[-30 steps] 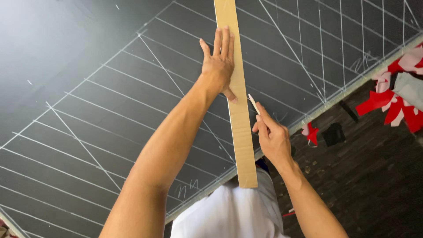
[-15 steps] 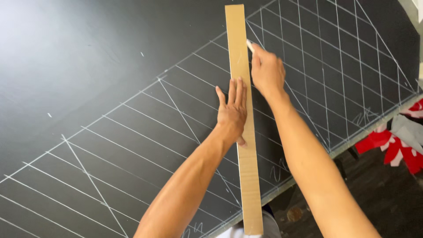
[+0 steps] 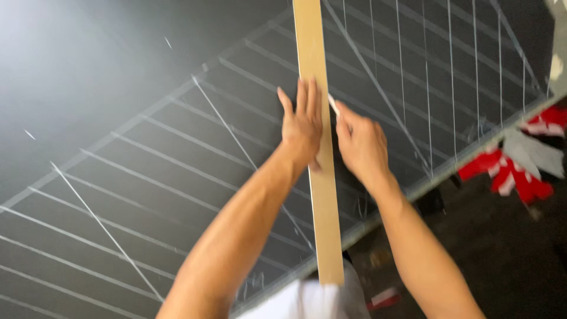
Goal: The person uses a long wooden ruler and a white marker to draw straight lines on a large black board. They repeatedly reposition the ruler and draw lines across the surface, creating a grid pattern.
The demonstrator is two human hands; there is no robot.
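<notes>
The long tan cardboard strip [image 3: 319, 177] lies flat on the dark cloth [image 3: 118, 88], which is ruled with white chalk lines and spread over the surface. The left hand [image 3: 302, 127] rests palm-down on the strip, fingers extended, grasping nothing. The right hand [image 3: 361, 145] sits just beside the strip's right edge, pinching a white chalk piece [image 3: 333, 104] whose tip touches that edge. Red and white scraps [image 3: 514, 168] lie on the floor, well apart.
</notes>
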